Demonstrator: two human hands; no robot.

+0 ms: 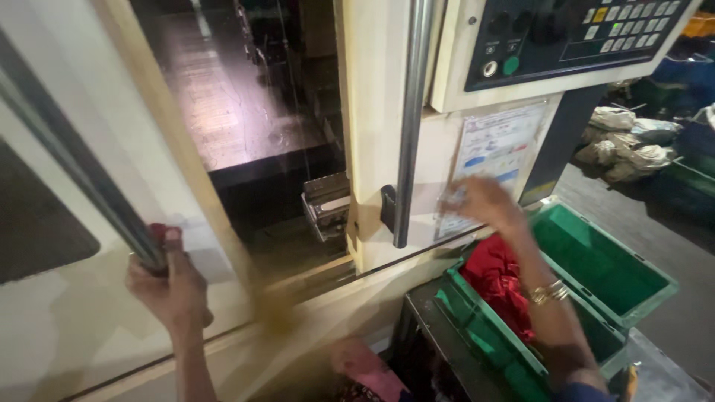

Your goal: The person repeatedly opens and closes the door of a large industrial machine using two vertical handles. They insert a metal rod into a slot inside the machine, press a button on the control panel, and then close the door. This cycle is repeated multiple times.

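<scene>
- Nearest the camera, low in the view, a pink cloth [369,366] lies blurred at the foot of the machine, between the person's two forearms.
- The left hand [165,286] has its grip clenched around the lower end of a long metal door handle [71,160], a steel bar running diagonally up to the left across the cream sliding door [89,313]; something red [158,232] shows at the top of the fist, too blurred to identify.
- On the right, a green plastic crate [633,294] sits just beside the machine, with a red cloth [497,279] bunched against its near wall.
- The right forearm, wearing gold bangles [549,292], crosses above that crate.
- The right hand [480,201] is raised against a laminated instruction sheet [495,149] stuck on the machine's front panel; it is motion-blurred, so I cannot tell whether its grip is released or clenched.
- Just left of that hand, a second vertical steel handle [411,119] is fixed to the cream door frame with a black bracket at its lower end.
- Between the two handles the doorway stands open onto the dark machine interior, where a ribbed metal fixture [326,205] sits near the opening.
- Higher up, a control panel [573,33] with rows of keys and a green button tilts toward the person.
- Farthest off, at the right, pale filled sacks [625,141] lie heaped on the floor.
</scene>
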